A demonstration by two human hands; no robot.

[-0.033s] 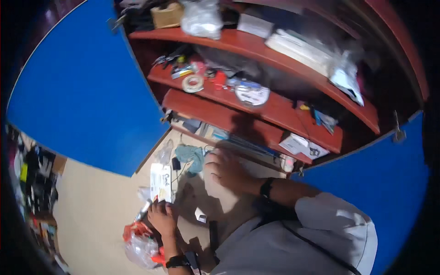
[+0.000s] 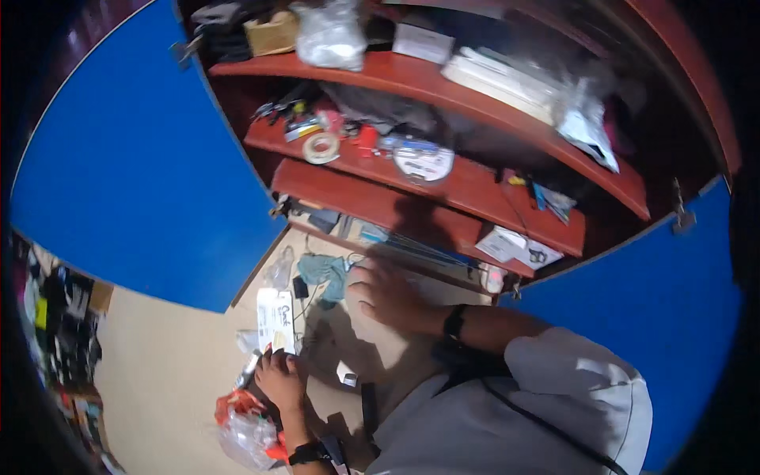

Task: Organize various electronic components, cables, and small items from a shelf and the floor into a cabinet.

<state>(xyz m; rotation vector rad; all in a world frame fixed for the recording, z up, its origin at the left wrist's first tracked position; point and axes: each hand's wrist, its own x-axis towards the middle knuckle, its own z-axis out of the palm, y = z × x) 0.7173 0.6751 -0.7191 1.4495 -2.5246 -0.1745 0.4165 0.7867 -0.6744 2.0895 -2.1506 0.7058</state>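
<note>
My left hand point(image 2: 280, 381) is low over the floor at the near edge of a white printed box point(image 2: 275, 321), fingers apart. A slim white tube-like item point(image 2: 248, 369) lies beside it, and something red shows at its fingertips; I cannot tell whether they touch it. Just below is a clear plastic bag with red parts point(image 2: 247, 431). My right hand point(image 2: 384, 294) is held out, slightly blurred, its fingers apart with nothing seen in them. Nearest to it lies a grey-green cloth point(image 2: 324, 273), with a black adapter point(image 2: 300, 286) and its cable to the left.
In front stands a red-brown cabinet, its shelves point(image 2: 332, 190) bearing a tape roll point(image 2: 321, 148), a round disc-like pack point(image 2: 423, 161), boxes and plastic bags. Blue doors stand open at left point(image 2: 134, 174) and right point(image 2: 633, 301). Piled goods point(image 2: 71, 309) line the far left.
The view has shifted slightly, so the cabinet and its shelves sit a little farther left. Both hands keep nearly the same places and poses.
</note>
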